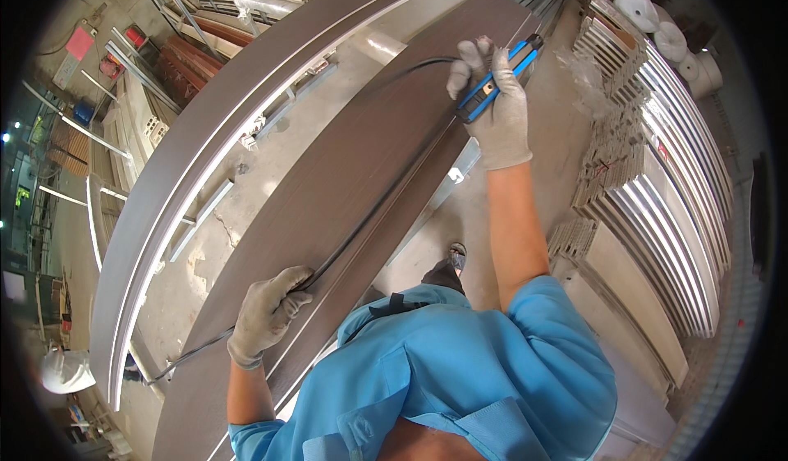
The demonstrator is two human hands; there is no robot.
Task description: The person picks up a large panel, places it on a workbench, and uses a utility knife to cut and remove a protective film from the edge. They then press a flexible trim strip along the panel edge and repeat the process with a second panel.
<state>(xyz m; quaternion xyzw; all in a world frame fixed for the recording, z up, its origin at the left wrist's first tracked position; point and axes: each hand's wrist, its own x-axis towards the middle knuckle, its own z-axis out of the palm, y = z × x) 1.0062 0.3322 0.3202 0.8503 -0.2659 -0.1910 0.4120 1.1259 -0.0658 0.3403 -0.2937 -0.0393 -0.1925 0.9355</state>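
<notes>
Gloved in pale grey, my right hand (pixel 507 124) is closed around a blue and black utility knife (pixel 478 97); whether its blade is out I cannot tell. My left hand (pixel 269 313), in a matching glove, is closed on a thin black rubber strip (pixel 373 212). That strip runs along a long brown panel (pixel 320 174), from beyond my left hand up toward my right. Another stretch of black strip reaches the fingertips of my right hand. The panel lies lengthwise in front of me, with a groove along its near side.
A second long panel (pixel 176 165) lies parallel on the far left, over concrete floor (pixel 238 215). Stacked pale profiles (pixel 648 215) stand at my right, with white rolls (pixel 636 9) behind. Transparent plastic film (pixel 587 79) lies near the stacks. Boards and metal bars fill the upper left.
</notes>
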